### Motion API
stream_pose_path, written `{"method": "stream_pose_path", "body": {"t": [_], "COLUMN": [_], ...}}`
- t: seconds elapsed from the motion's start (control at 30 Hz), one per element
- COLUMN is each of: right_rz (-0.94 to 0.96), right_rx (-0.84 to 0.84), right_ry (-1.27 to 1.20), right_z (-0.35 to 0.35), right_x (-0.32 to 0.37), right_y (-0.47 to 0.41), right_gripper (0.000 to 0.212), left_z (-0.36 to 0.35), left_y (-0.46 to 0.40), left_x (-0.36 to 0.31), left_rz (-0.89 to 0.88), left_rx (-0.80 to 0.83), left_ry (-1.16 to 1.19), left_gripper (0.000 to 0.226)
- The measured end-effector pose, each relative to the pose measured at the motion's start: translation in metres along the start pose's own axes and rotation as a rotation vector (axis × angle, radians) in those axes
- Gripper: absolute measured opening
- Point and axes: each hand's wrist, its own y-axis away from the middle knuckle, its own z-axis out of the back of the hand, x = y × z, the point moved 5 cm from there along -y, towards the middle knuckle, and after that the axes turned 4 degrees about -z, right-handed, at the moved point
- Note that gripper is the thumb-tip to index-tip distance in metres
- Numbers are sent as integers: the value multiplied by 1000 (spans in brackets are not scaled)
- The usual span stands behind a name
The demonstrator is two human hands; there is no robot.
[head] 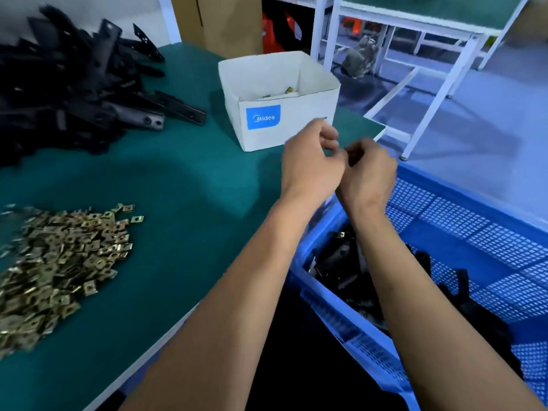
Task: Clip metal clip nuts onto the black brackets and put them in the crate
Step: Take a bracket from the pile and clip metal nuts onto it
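My left hand (pixel 311 155) and my right hand (pixel 369 167) meet fingertip to fingertip above the table's right edge, just in front of the white box. Both have curled fingers, and I see nothing held between them. A heap of brass-coloured clip nuts (pixel 59 262) lies on the green mat at the near left. Black brackets (pixel 77 84) are piled at the far left. The blue perforated crate (pixel 462 221) stands low on the right, beside the table, with several black brackets (pixel 341 262) in it, some fitted with metal clips.
A white Midea cardboard box (pixel 278 102) stands open at the table's far right corner with a few small parts inside. Behind it are a brown carton (pixel 219 19), white-framed benches (pixel 430 34) and a grey cat (pixel 360 56) on the floor.
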Motion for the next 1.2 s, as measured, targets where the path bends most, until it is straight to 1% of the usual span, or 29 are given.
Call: {"method": "stream_pose_path", "body": {"t": [0.03, 0.1, 0.2, 0.27, 0.33, 0.43, 0.5, 0.53, 0.57, 0.63, 0.7, 0.77, 0.83, 0.87, 0.9, 0.93, 0.97, 1.03, 1.07, 1.13, 1.2], "right_rz": [65, 188, 334, 423, 528, 715, 826, 885, 944, 1062, 1159, 1235, 1328, 1384, 1437, 1464, 1451, 1395, 1381, 1367, 1371], "right_rx": [27, 139, 379, 500, 602, 706, 784, 817, 844, 892, 936, 950, 918, 890, 881, 922, 1016, 1183, 1203, 1159, 1075], "right_ry": [-17, -24, -19, -6, -10, -31, -14, 6, 31, 70, 93, 118, 130, 142, 170, 201, 240, 349, 401, 414, 337], "right_z": [-3, -22, -67, -94, -120, -148, -165, -175, -184, -201, -216, -229, -240, -246, -253, -262, -272, -291, -298, -302, -297], "right_x": [21, 65, 127, 159, 190, 233, 259, 272, 283, 305, 324, 340, 356, 363, 369, 372, 375, 375, 374, 376, 379], "right_y": [4, 20, 62, 95, 135, 196, 237, 256, 273, 304, 334, 360, 382, 391, 400, 407, 415, 429, 434, 435, 429], "right_gripper": [10, 12, 22, 27, 21, 9, 6, 9, 17, 38, 53, 60, 61, 58, 53, 50, 49, 57, 62, 64, 54], "left_z": [17, 64, 148, 199, 254, 327, 374, 396, 416, 449, 474, 489, 498, 500, 502, 503, 507, 513, 515, 519, 521], "left_y": [-5, -10, -5, 5, 24, 55, 80, 93, 106, 129, 146, 158, 167, 170, 172, 174, 178, 183, 185, 186, 185], "left_x": [-2, 3, 21, 36, 53, 77, 91, 98, 103, 111, 114, 117, 122, 122, 122, 122, 123, 126, 128, 132, 134], "left_rz": [3, 21, 49, 68, 108, 179, 222, 244, 263, 287, 282, 302, 324, 310, 289, 273, 267, 280, 288, 301, 315], "left_rx": [-47, -140, -302, -395, -505, -641, -735, -786, -834, -949, -1093, -1263, -1434, -1495, -1539, -1579, -1625, -1713, -1743, -1766, -1761], "left_ry": [0, -22, -99, -174, -242, -295, -340, -369, -390, -413, -435, -374, -244, -200, -171, -148, -127, -68, -36, 0, 27], "left_gripper": [19, 19, 16, 14, 12, 13, 13, 13, 12, 13, 14, 14, 14, 14, 12, 11, 10, 9, 8, 7, 10]}}
